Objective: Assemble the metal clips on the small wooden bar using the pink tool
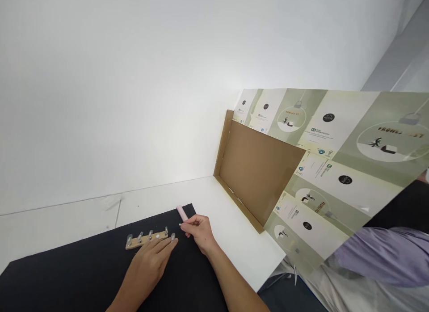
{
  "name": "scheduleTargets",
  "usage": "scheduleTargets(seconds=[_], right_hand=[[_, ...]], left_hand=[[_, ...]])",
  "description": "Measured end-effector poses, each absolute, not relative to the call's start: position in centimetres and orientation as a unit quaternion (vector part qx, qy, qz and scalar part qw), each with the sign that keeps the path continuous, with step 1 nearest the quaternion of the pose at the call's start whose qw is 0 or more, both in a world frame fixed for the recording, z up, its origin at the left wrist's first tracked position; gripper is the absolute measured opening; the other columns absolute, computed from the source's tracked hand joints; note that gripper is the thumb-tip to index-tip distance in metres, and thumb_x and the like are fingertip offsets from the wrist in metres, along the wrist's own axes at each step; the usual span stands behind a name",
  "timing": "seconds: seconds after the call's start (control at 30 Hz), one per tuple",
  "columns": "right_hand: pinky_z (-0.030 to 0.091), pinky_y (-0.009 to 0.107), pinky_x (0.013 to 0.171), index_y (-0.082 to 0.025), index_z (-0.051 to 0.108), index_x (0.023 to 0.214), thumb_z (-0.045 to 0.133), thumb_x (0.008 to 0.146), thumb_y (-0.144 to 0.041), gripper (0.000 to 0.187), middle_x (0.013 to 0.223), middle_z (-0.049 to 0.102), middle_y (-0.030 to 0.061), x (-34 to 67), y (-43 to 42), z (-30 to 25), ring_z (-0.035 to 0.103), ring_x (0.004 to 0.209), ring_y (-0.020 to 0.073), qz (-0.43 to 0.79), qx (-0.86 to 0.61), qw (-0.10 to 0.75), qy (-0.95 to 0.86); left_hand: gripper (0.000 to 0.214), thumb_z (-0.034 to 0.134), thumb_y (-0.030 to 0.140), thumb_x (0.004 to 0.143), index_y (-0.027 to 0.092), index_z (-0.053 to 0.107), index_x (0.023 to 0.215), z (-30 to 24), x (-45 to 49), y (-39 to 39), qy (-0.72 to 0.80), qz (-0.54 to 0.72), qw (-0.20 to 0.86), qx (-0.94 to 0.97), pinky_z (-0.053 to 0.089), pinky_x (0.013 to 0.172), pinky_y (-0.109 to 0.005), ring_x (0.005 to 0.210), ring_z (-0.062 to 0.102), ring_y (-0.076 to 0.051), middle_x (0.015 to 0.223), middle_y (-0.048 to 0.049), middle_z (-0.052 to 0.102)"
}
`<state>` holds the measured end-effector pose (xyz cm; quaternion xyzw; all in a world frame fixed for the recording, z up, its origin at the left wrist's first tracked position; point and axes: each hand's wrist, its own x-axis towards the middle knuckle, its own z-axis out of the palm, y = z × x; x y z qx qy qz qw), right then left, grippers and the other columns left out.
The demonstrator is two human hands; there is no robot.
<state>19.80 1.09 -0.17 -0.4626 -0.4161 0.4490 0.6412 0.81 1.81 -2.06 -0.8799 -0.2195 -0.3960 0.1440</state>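
A narrow light-wood strip lies on a black mat. Several small clear, rounded pieces stand along it, and a white dot shows near its right end. My left hand rests palm down at the strip's near edge, fingers stretched out; another clear piece is at its fingertips. Whether the thumb grips anything is hidden. To the right, my right hand pinches a small pale piece between thumb and forefinger. Just beyond it lies a pale pink roll.
The black mat covers part of a white table against a white wall. At right, sheets of printed packaging stand and lean around a brown cardboard tray. A person's purple sleeve shows at far right.
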Motion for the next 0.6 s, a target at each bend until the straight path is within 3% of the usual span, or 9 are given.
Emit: scheduleTargets(seconds=[0.2,0.47,0.6], right_hand=[[0.037,0.021,0.040,-0.014,0.069,0.060,0.091,0.048,-0.030,0.030,0.050,0.065,-0.0013,20.43,0.60,-0.47,0.052,0.039,0.0087,0.530,-0.406,0.585,-0.461],[0.041,0.021,0.044,-0.014,0.070,0.064,0.090,0.052,-0.033,0.030,0.049,0.064,-0.0019,19.85,1.10,-0.61,0.053,0.041,0.0084,0.480,-0.429,0.630,-0.434],[0.042,0.021,0.043,-0.014,0.069,0.062,0.091,0.048,-0.032,0.032,0.050,0.066,-0.0011,20.18,0.46,-0.12,0.054,0.041,0.0094,0.527,-0.423,0.581,-0.454]], left_hand=[[0.033,0.043,0.017,0.095,0.022,0.068,0.116,-1.84,0.79,1.85,-0.213,-0.398,0.138,-0.882,0.054,0.083,-0.033,0.093,0.068,-0.020,0.107,-0.0045,0.074],[0.033,0.043,0.017,0.095,0.022,0.068,0.117,-2.09,0.83,1.88,-0.196,-0.399,0.125,-0.887,0.054,0.084,-0.032,0.092,0.069,-0.019,0.106,-0.0041,0.075],[0.033,0.043,0.017,0.095,0.022,0.069,0.115,-1.99,0.84,1.81,-0.214,-0.403,0.112,-0.883,0.055,0.083,-0.032,0.093,0.069,-0.019,0.105,-0.0048,0.075]])
